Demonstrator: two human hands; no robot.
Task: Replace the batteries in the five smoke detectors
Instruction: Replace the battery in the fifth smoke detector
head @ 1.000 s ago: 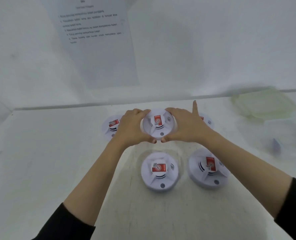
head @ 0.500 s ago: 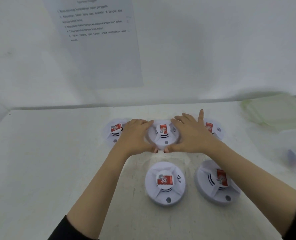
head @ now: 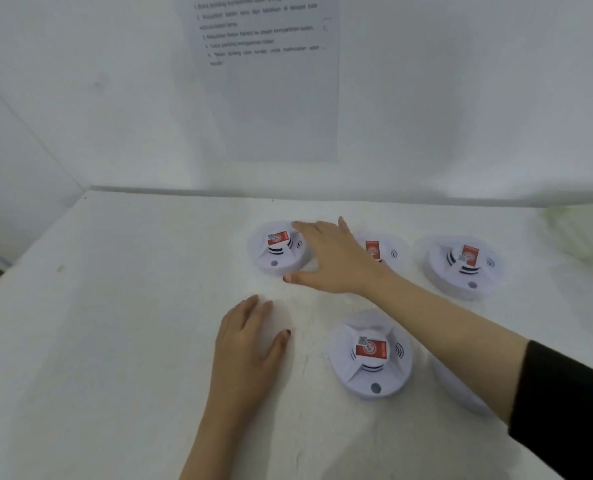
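Five white round smoke detectors with red labels lie on the white table (head: 115, 341). The back row holds a left detector (head: 276, 251), a middle detector (head: 380, 251) and a right detector (head: 463, 266). A front detector (head: 371, 356) lies nearer me. My right forearm covers most of the fifth detector (head: 458, 393). My right hand (head: 329, 259) reaches across the middle detector, with fingers and thumb spread around the right side of the left detector. Whether it touches that detector I cannot tell. My left hand (head: 250, 337) lies flat on the table and holds nothing.
A printed instruction sheet (head: 267, 74) hangs on the white wall behind the table. A blurred pale green container (head: 581, 237) sits at the far right. The table's left edge runs diagonally at the left side of the view.
Both hands let go of the middle back detector. My right hand moved left to the left detector, and my left hand drew back onto the table. The view shifted left.
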